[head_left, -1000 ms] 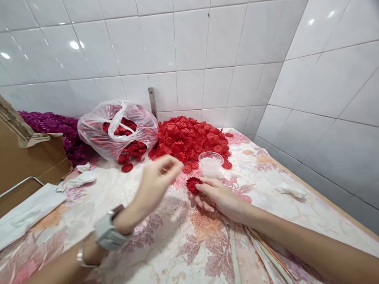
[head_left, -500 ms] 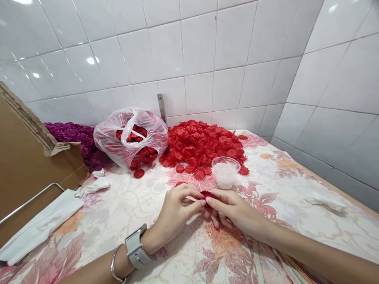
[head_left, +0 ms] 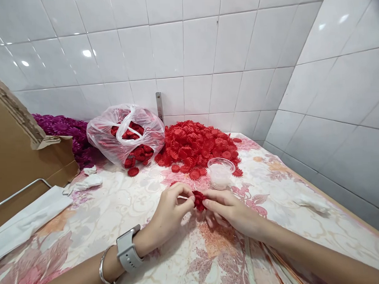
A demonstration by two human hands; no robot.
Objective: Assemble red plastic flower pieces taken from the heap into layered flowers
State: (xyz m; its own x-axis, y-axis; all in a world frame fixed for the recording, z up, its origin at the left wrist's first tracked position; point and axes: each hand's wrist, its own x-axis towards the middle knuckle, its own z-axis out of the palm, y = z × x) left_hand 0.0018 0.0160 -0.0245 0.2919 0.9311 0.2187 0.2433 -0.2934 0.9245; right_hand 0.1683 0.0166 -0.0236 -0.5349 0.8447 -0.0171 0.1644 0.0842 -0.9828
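Observation:
A small dark red artificial flower (head_left: pixel 199 201) with a toothed edge is pinched between both hands above the table. My left hand (head_left: pixel 174 206) grips its left edge with thumb and forefinger. From the other side, my right hand (head_left: pixel 231 209) holds it the same way, its remaining fingers curled below. Just beyond the right hand stands a clear plastic tub (head_left: pixel 221 173) with whitish contents. Behind the tub rises a large heap of red flower pieces (head_left: pixel 198 146). Another red piece is partly hidden behind my left hand.
Left of the heap sits a translucent plastic bag (head_left: pixel 104 134) of red pieces, beside a purple flower pile (head_left: pixel 64 129). A cardboard box (head_left: pixel 19 160) stands at far left near white cloth (head_left: pixel 27 218). Crumpled tissue (head_left: pixel 311 204) lies right. Tiled walls bound the table.
The flower now shows more of its face between the fingers, as the grip has shifted slightly. The whole view has moved a little, with most things displaced leftward.

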